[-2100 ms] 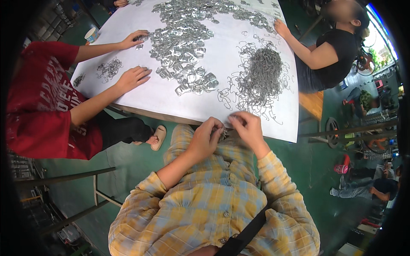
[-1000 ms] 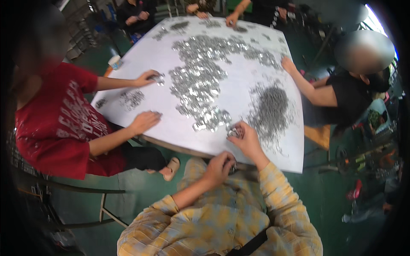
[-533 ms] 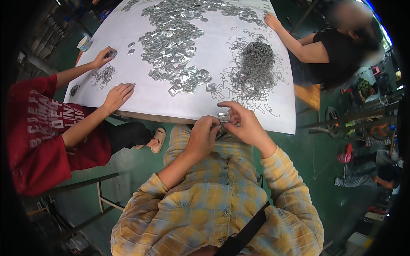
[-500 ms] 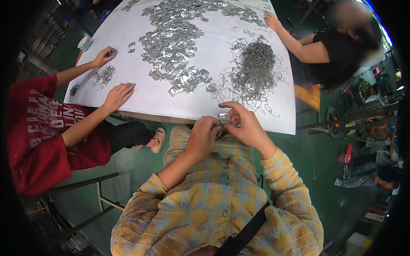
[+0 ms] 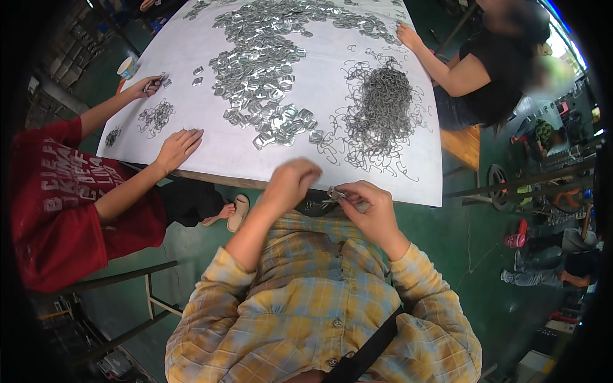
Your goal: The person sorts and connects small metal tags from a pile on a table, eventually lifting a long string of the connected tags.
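On the table (image 5: 211, 150), the flat metal plates (image 5: 265, 70) lie left of the wire clip pile (image 5: 383, 108). Both hands (left hand (image 5: 290, 185), right hand (image 5: 370, 207)) sit at the table's near edge, before both piles. A paper cup (image 5: 128, 66) stands at the far-left corner.

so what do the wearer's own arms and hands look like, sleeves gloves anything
Both arms wear long sleeves of a checked shirt in yellow, pale blue and grey, buttoned down the front, with cuffs ending at the wrists. The left hand and right hand are bare: no gloves, and no rings or watch can be made out. A dark strap crosses the chest.
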Action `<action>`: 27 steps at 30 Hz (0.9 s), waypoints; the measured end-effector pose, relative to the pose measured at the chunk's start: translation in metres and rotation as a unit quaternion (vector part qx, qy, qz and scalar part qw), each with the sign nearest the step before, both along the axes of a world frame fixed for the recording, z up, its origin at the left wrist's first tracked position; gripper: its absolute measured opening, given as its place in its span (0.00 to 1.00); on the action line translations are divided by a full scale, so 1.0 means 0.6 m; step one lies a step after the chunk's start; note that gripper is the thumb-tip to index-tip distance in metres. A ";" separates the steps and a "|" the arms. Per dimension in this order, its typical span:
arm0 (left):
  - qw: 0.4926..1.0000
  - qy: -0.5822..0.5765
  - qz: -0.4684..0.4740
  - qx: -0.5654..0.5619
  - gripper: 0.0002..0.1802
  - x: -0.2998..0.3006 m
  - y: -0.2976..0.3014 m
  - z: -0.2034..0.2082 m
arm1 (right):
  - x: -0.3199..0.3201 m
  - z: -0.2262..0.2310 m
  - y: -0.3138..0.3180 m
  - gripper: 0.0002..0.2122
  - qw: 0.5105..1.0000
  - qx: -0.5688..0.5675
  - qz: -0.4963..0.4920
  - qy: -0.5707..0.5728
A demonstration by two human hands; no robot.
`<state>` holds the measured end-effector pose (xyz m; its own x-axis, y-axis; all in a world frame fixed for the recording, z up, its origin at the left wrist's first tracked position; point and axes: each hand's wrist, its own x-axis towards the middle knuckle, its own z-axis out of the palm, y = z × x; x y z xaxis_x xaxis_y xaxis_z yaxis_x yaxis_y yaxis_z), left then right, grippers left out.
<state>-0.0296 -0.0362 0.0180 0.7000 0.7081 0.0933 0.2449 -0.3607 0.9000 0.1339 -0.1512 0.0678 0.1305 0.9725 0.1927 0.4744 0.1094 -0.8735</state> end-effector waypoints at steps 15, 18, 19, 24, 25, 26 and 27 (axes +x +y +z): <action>0.906 0.133 0.253 0.312 0.04 0.042 0.086 0.000 | 0.006 -0.012 -0.017 0.11 1.000 0.021 -0.006 -0.019; 0.898 0.110 0.126 0.406 0.07 0.050 0.100 -0.030 | 0.006 -0.014 -0.014 0.11 0.999 0.026 0.006 -0.024; 0.898 0.110 0.128 0.406 0.07 0.056 0.104 -0.041 | 0.005 -0.012 -0.014 0.11 0.999 0.027 0.007 -0.024; 0.879 0.183 0.011 0.440 0.05 0.084 0.115 -0.042 | 0.005 -0.010 -0.014 0.11 0.999 0.026 0.015 -0.032; 0.876 0.193 0.001 0.442 0.04 0.086 0.116 -0.038 | 0.005 -0.009 -0.015 0.11 0.999 0.025 0.014 -0.033; 0.876 0.192 0.000 0.442 0.04 0.086 0.115 -0.035 | 0.004 -0.008 -0.015 0.11 0.999 0.023 0.011 -0.028; 0.904 0.157 0.028 0.397 0.04 0.084 0.114 -0.033 | 0.004 -0.007 -0.015 0.12 0.999 0.022 0.009 -0.023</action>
<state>0.0206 0.0324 -0.0021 0.7446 0.5408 0.3913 0.4814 -0.8411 0.2463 0.1364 -0.1601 0.0637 0.1027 0.9651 0.2410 0.5111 0.1567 -0.8451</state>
